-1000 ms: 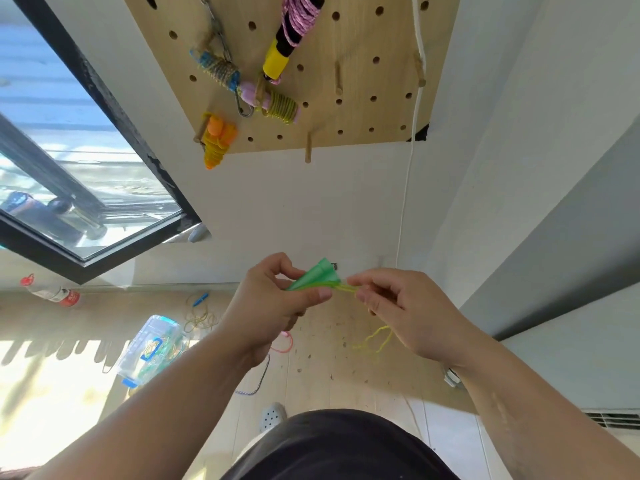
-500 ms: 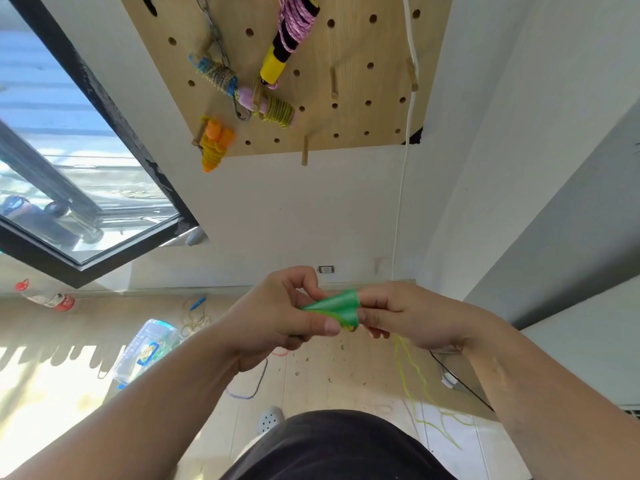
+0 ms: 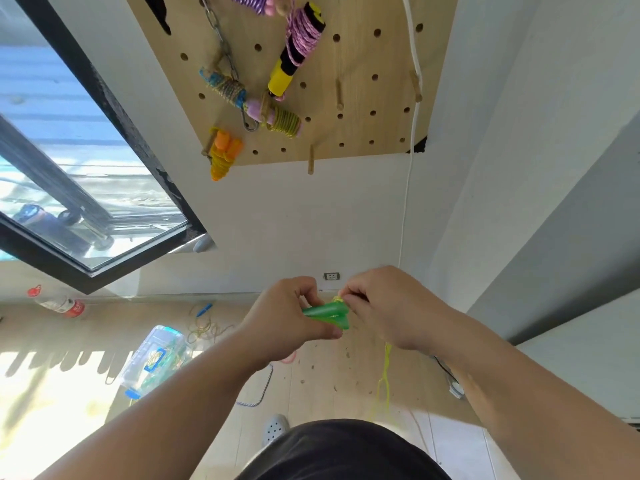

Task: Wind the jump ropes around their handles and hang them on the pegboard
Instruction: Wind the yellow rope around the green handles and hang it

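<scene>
The left hand [image 3: 287, 320] is gripping the handles [image 3: 325, 312], the right hand [image 3: 391, 306] pinching the rope [image 3: 337, 300] just right of them. Above, wound ropes [image 3: 284, 120] are hanging on the left half of the pegboard [image 3: 360, 131].

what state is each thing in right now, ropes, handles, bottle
green handles, held together by the left hand
yellow-green rope, pinched by the right hand at the handles, rest dangling loose
orange jump rope, wound, hanging on the pegboard
pink-corded jump rope, wound, hanging on the pegboard
bottle, capped, lying on the floor
</scene>
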